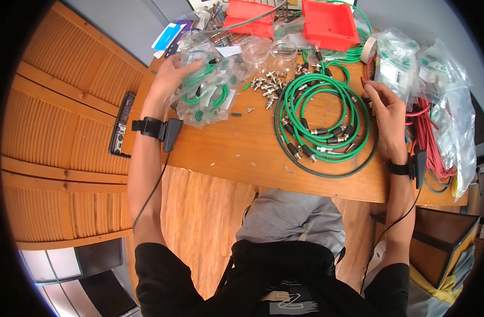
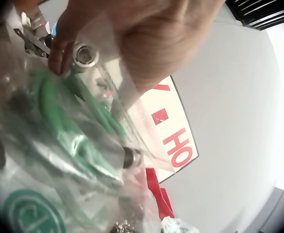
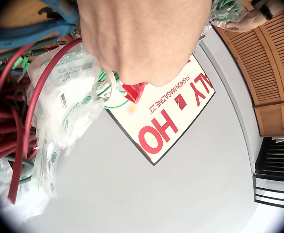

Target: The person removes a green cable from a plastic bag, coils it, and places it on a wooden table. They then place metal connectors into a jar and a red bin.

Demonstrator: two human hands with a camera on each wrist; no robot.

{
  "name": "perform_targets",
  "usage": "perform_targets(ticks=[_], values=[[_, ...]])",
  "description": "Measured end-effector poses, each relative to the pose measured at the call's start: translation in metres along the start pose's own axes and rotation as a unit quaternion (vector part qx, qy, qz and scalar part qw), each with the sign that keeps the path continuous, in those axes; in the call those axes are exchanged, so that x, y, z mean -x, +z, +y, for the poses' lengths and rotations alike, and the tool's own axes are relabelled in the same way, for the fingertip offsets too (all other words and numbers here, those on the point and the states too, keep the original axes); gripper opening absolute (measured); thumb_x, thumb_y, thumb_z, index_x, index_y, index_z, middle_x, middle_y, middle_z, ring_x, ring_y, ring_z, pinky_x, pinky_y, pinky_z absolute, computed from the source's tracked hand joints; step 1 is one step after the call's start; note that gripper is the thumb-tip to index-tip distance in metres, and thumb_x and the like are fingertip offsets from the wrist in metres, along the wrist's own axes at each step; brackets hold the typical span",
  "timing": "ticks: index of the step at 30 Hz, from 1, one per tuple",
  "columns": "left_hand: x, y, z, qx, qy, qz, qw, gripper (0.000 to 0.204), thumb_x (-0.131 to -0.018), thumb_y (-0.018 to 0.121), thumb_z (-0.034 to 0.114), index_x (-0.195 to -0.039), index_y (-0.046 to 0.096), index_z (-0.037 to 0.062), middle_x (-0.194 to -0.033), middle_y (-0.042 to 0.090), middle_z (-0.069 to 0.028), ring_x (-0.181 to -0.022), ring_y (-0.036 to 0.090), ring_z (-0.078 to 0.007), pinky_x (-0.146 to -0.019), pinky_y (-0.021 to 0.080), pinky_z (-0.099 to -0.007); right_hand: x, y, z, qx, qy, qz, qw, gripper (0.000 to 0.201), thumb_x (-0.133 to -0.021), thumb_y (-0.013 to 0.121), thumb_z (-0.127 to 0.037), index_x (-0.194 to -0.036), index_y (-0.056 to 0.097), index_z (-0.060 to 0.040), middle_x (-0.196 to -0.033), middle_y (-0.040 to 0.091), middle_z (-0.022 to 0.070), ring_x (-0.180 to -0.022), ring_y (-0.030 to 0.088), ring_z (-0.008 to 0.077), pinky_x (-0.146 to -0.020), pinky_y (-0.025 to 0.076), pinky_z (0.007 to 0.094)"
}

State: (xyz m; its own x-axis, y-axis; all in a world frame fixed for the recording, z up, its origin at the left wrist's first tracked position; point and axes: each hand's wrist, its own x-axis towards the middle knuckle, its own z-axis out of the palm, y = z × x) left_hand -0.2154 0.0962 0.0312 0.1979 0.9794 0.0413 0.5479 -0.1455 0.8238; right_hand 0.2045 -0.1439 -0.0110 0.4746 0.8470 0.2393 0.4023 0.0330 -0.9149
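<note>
At the left of the table, my left hand (image 1: 170,79) grips a clear plastic bag (image 1: 186,113) with coiled green cables inside. In the left wrist view the thumb and fingers close on the bag (image 2: 33,160) near a metal connector (image 2: 85,56), and green cable shows through the plastic. My right hand (image 1: 387,108) is at the right edge of a large coil of green cables (image 1: 326,153) with black-and-metal connectors, its fingers bent. A small dark piece with a red tip shows by its fingertips; I cannot tell whether the hand holds it.
Loose metal connectors (image 1: 268,84) lie between the bag and the coil. Behind are clear round containers (image 1: 256,50) and a red box (image 1: 332,24). Red cables (image 1: 429,142) and clear plastic bags (image 1: 398,63) crowd the right side. A wooden cabinet (image 1: 67,121) stands to the left.
</note>
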Motion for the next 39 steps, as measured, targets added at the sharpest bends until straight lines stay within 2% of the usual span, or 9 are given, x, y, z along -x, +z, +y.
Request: perform_targets(ticks=[3, 6, 9, 15, 18, 22, 32, 35, 39], values=[[0.020, 0.005, 0.001, 0.021, -0.048, -0.033, 0.998, 0.095, -0.081, 0.085, 0.035, -0.146, 0.036, -0.0150, -0.133, 0.059, -0.0278, -0.110, 0.066, -0.0294, -0.094, 0.053, -0.0360, 0.002, 0.001, -0.001, 0.010, -0.006, -0.005, 1.000, 0.028, -0.098, 0.069, -0.020, -0.115, 0.072, 0.0029, -0.090, 0.072, 0.0026, -0.082, 0.062, 0.0057, -0.074, 0.050, 0.0220], [0.018, 0.009, -0.011, 0.000, -0.058, 0.005, 0.998, 0.089, -0.081, 0.085, 0.029, -0.144, 0.038, -0.0144, -0.131, 0.060, -0.0276, -0.109, 0.066, -0.0282, -0.093, 0.053, -0.0359, 0.002, 0.001, -0.001, 0.030, -0.019, -0.008, 0.999, 0.028, -0.097, 0.070, -0.020, -0.115, 0.071, 0.0024, -0.089, 0.072, 0.0031, -0.081, 0.063, 0.0056, -0.073, 0.050, 0.0226], [0.027, 0.004, 0.008, 0.039, -0.091, -0.019, 0.995, 0.074, -0.081, 0.081, 0.013, -0.141, 0.045, -0.0123, -0.129, 0.062, -0.0258, -0.107, 0.066, -0.0269, -0.092, 0.052, -0.0347, 0.001, -0.002, 0.001, 0.057, -0.027, -0.014, 0.998, 0.029, -0.097, 0.070, -0.021, -0.115, 0.071, 0.0017, -0.087, 0.073, 0.0042, -0.079, 0.063, 0.0057, -0.071, 0.050, 0.0236], [0.028, 0.002, 0.000, 0.034, -0.015, 0.046, 0.998, 0.056, -0.078, 0.066, -0.010, -0.133, 0.056, -0.0065, -0.122, 0.067, -0.0200, -0.104, 0.067, -0.0231, -0.087, 0.054, -0.0324, 0.002, -0.003, -0.002, 0.068, -0.034, -0.011, 0.997, 0.029, -0.097, 0.069, -0.022, -0.113, 0.072, 0.0020, -0.083, 0.072, 0.0052, -0.076, 0.062, 0.0061, -0.069, 0.050, 0.0250], [0.033, -0.008, 0.004, 0.094, -0.034, 0.020, 0.995, 0.054, -0.078, 0.064, -0.013, -0.131, 0.059, -0.0041, -0.119, 0.069, -0.0178, -0.104, 0.066, -0.0207, -0.086, 0.054, -0.0320, 0.001, -0.003, -0.002, 0.065, -0.038, -0.012, 0.997, 0.028, -0.097, 0.069, -0.022, -0.112, 0.072, 0.0020, -0.082, 0.072, 0.0049, -0.075, 0.062, 0.0060, -0.068, 0.050, 0.0248], [0.036, -0.022, 0.010, 0.214, -0.043, 0.004, 0.976, 0.050, -0.080, 0.061, -0.015, -0.128, 0.060, -0.0016, -0.117, 0.071, -0.0154, -0.104, 0.067, -0.0200, -0.092, 0.056, -0.0325, 0.002, -0.004, -0.003, 0.071, -0.042, -0.017, 0.996, 0.028, -0.097, 0.069, -0.021, -0.112, 0.072, 0.0023, -0.081, 0.071, 0.0045, -0.074, 0.061, 0.0057, -0.067, 0.050, 0.0248], [0.042, -0.030, 0.012, 0.329, 0.007, -0.017, 0.944, 0.052, -0.085, 0.059, -0.012, -0.136, 0.054, -0.0036, -0.127, 0.066, -0.0168, -0.107, 0.066, -0.0198, -0.095, 0.054, -0.0331, -0.002, -0.003, 0.011, 0.057, -0.059, -0.034, 0.996, 0.028, -0.097, 0.070, -0.021, -0.112, 0.071, 0.0026, -0.079, 0.070, 0.0054, -0.073, 0.061, 0.0062, -0.067, 0.050, 0.0250], [0.046, -0.035, 0.010, 0.329, -0.003, -0.053, 0.943, 0.054, -0.086, 0.061, -0.010, -0.139, 0.051, -0.0032, -0.126, 0.067, -0.0158, -0.112, 0.065, -0.0208, -0.098, 0.053, -0.0332, 0.000, -0.003, 0.003, 0.072, -0.044, -0.035, 0.996, 0.028, -0.097, 0.070, -0.021, -0.112, 0.071, 0.0026, -0.080, 0.071, 0.0055, -0.073, 0.062, 0.0069, -0.067, 0.050, 0.0255], [0.057, -0.014, 0.000, 0.135, 0.021, -0.050, 0.989, 0.062, -0.081, 0.068, -0.009, -0.141, 0.050, -0.0028, -0.130, 0.063, -0.0176, -0.115, 0.064, -0.0235, -0.097, 0.053, -0.0329, 0.000, -0.003, 0.003, 0.076, -0.047, -0.042, 0.995, 0.028, -0.097, 0.070, -0.021, -0.112, 0.072, 0.0023, -0.079, 0.071, 0.0057, -0.073, 0.063, 0.0075, -0.067, 0.050, 0.0259]])
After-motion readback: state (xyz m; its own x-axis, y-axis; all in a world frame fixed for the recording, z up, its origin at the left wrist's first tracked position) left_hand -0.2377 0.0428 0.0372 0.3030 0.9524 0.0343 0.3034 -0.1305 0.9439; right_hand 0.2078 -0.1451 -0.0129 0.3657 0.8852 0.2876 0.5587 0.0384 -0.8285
